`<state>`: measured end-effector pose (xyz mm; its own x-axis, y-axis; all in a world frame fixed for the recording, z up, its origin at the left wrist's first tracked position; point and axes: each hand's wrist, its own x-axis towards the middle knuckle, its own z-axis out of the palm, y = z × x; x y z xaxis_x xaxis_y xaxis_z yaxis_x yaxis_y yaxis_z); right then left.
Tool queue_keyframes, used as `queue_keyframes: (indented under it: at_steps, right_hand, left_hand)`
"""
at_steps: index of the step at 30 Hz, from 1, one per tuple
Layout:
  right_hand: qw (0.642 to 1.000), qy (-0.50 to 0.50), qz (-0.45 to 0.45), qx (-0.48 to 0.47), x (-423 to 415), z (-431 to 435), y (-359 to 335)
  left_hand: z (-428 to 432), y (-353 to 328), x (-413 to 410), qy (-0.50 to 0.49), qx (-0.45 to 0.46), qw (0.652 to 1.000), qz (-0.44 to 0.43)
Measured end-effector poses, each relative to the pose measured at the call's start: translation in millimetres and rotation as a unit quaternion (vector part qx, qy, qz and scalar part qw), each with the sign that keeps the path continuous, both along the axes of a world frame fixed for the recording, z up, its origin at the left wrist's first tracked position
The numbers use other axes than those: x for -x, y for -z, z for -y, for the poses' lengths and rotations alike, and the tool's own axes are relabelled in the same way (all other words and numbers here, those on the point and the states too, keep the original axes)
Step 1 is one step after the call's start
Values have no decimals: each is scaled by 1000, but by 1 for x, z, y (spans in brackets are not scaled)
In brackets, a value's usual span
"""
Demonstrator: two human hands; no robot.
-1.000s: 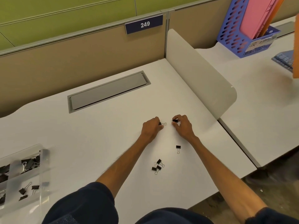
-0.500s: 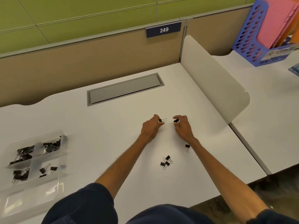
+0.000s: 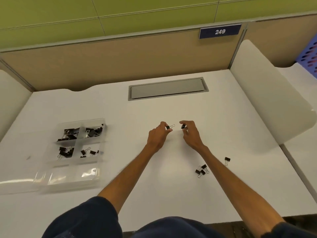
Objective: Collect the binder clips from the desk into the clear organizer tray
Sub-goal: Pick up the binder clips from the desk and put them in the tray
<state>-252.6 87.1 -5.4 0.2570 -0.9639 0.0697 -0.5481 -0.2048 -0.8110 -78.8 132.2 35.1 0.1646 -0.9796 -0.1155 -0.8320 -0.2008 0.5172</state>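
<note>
My left hand [image 3: 158,135] pinches a small black binder clip [image 3: 169,126] with silver wire handles, held just above the white desk [image 3: 171,194]. My right hand [image 3: 190,133] pinches another black binder clip [image 3: 182,126] a short way to the right. A cluster of three clips [image 3: 201,170] lies by my right forearm, and a single clip [image 3: 227,159] lies further right. The clear organizer tray [image 3: 72,179] sits at the left; its far compartments hold several black clips, its near compartments look bare.
A grey cable hatch [image 3: 167,89] is set in the desk behind my hands. White curved dividers [image 3: 267,109] bound the desk right and left. A tan partition with a "249" sign [image 3: 220,31] runs behind. A blue file holder [image 3: 310,57] peeks in at far right.
The view has swung left, bringing the whole tray into sight. Both hands have lifted slightly off the desk, each still pinching its clip. The loose clips have not moved.
</note>
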Motion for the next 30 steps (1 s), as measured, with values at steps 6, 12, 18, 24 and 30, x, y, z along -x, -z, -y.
queue_keyframes:
  at_steps: [6,12,18,24,30]
  right_hand:
    - [997,-67,-27,4,-64,-9,-3]
    - [993,-117,-17,16,-123,-17,-13]
    - [987,-161,-15,12,-180,-31,-19]
    - [973,-228,-6,28,-239,-48,-24]
    - [968,-250,-6,38,-292,-73,-33]
  left_hand:
    - [-28,-10,-57,-67,29,997,-32]
    - [-54,-18,-117,-116,69,989,-59]
    - [-81,-14,-171,-159,160,974,5]
    - [-111,-7,-223,-184,183,958,126]
    - [-144,6,-266,-238,155,939,196]
